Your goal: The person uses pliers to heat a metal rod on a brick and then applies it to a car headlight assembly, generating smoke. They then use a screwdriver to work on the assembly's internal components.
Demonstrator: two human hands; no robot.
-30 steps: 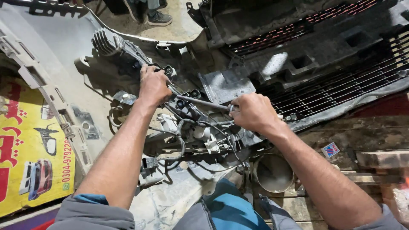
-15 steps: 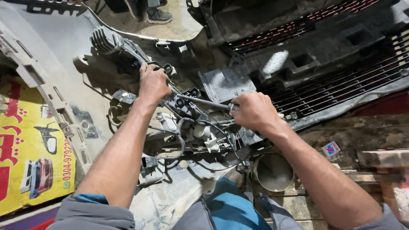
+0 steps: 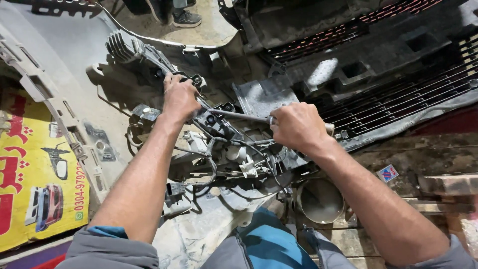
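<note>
A yellow printed poster with red lettering is showing at lower left; a dusty grey plastic bumper panel is spreading upper left; a black slatted grille is showing red behind, upper right.

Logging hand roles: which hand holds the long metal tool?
The right hand: its grip closes on the metal rod tool, while the left hand presses on the black assembly.

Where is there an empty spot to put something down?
Bare grey panel left of the left hand, bordered by the yellow poster. Crowded around the wires between both hands and under the right hand.
</note>
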